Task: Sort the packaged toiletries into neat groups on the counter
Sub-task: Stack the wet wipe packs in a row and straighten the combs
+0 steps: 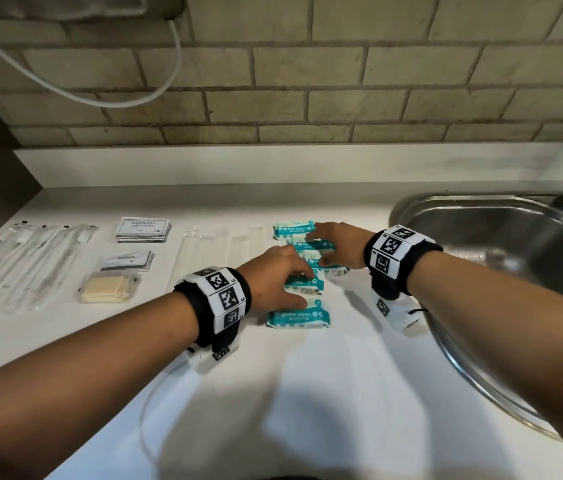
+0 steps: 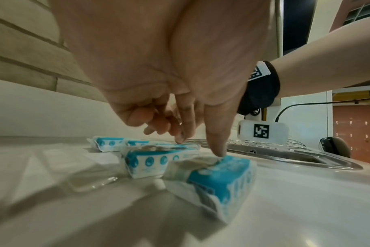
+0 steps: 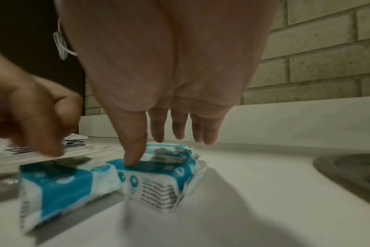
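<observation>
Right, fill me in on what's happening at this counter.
A person is lining up teal wipe packs in a column on the white counter beside the sink. The left hand touches the nearer packs with straight fingers and thumb; the right hand presses the farther ones. Nothing is lifted. To the left, shampoo sachets, toothpaste sachets and clear-wrapped items already lie grouped.
</observation>
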### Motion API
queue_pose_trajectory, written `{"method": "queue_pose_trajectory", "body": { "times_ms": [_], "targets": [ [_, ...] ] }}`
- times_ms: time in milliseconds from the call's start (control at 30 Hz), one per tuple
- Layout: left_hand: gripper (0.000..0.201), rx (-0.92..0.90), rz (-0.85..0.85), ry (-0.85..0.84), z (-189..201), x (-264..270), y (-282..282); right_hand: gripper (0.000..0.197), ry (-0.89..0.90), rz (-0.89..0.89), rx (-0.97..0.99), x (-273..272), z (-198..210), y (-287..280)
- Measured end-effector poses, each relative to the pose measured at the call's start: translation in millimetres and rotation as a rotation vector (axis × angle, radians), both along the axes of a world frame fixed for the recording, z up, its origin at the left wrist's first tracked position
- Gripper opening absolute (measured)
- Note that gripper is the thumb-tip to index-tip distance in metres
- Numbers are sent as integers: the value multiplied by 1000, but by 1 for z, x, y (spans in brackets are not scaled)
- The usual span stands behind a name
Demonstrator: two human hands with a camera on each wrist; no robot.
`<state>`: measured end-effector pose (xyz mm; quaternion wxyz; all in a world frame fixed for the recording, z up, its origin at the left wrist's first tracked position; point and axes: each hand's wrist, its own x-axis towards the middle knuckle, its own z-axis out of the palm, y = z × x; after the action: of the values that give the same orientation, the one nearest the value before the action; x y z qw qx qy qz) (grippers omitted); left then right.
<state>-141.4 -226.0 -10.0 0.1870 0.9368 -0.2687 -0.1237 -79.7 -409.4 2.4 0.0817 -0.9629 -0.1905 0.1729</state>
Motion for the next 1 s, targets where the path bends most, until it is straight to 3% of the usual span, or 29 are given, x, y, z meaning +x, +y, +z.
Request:
{"method": "queue_pose_trajectory", "body": {
  "times_ms": [67, 200, 300, 467, 633, 733, 833, 1000],
  "targets": [
    [59, 62, 49, -50, 0, 2, 5, 62, 2, 7, 8, 0, -2, 3],
    [46, 146, 36, -7, -1, 7, 10, 64, 39, -20, -16, 4, 0, 5],
    [41, 99, 35, 17, 0, 12, 7, 62, 51, -3, -36, 6, 0, 6],
    [19, -99, 249, -54, 12, 46, 3, 59, -4, -18, 67, 9, 2, 4],
    [35, 15, 284, -67, 19, 97, -3, 56, -11, 92, -46, 11, 5, 0],
    [37, 102, 280, 1, 12, 116, -7, 38, -6, 182, -66, 12, 2, 3],
    [33, 63, 285, 40, 5, 124, -6, 18, -7, 218, -54, 14, -4, 6],
    [28, -69, 354, 137, 2, 129, -1, 40, 31, 233, 37, 15, -9, 7]
  ]
}}
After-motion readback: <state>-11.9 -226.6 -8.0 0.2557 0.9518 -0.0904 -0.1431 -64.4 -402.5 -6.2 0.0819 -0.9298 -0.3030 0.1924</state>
